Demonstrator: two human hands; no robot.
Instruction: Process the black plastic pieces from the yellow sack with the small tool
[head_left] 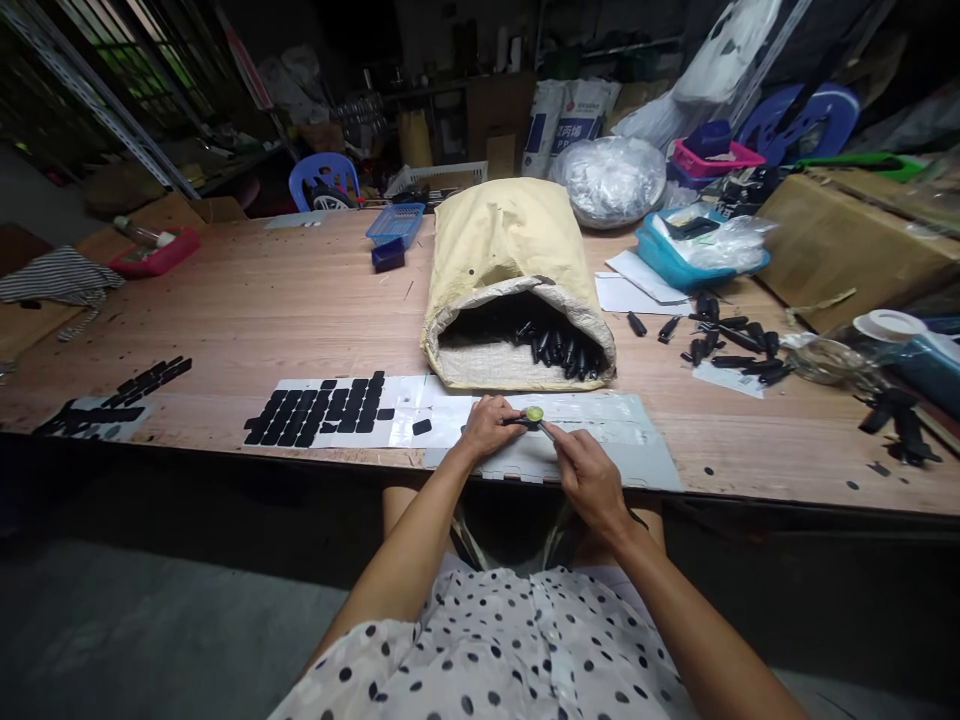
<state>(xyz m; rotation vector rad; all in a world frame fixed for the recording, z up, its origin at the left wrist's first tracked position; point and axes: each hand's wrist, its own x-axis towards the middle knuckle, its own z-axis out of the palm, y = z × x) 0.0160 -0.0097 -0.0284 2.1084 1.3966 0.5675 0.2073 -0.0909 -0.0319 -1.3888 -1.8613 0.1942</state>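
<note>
My left hand [491, 426] is closed on a small black plastic part [519, 421] over a grey-white board [634, 440]. My right hand [589, 470] grips a slim tool [549, 428] whose tip meets the black part; its exact kind is too small to tell. A small yellow-green round piece [534, 413] shows at the black part, between my hands. Just beyond them lies a yellow woven sack [506, 235], its mouth facing me, with several glossy black parts [566, 352] inside. One loose black flat piece [422, 427] lies left of my left hand.
Rows of black flat pieces [300, 415] lie on white sheets at the left. Loose black parts [739, 340] are scattered to the right, near a cardboard box [862, 245] and a teal basket [697, 255]. A blue basket [395, 226] stands behind. The table's front edge is close to me.
</note>
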